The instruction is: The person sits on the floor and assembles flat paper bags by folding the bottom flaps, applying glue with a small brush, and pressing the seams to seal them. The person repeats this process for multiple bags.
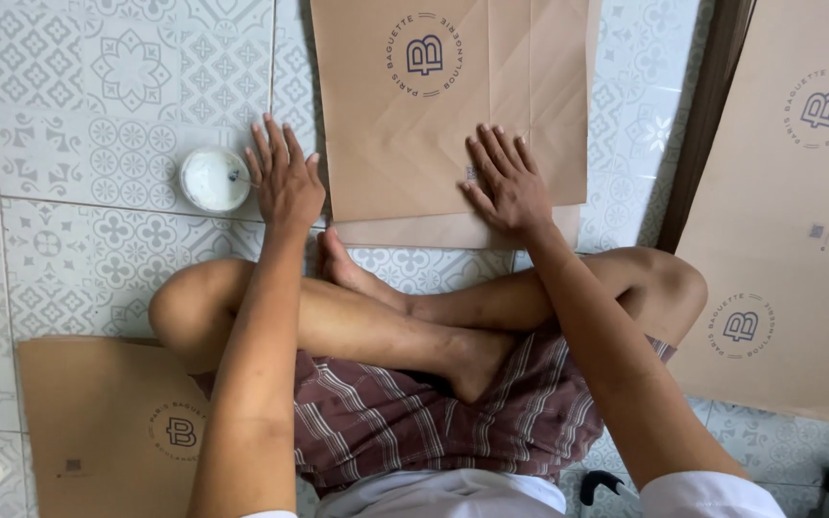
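The paper bag lies flat on the floor, in front of the person's crossed legs. The small cup stands left of it. The left hand rests between them; the right hand lies on the bag. More bags lie at the near left and at the right.

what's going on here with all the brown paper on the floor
A person sits cross-legged on a patterned tile floor. Their right hand presses flat on a folded brown paper sheet. The left hand rests on the tiles beside a small white round tub. More brown sheets lie at the left and right.
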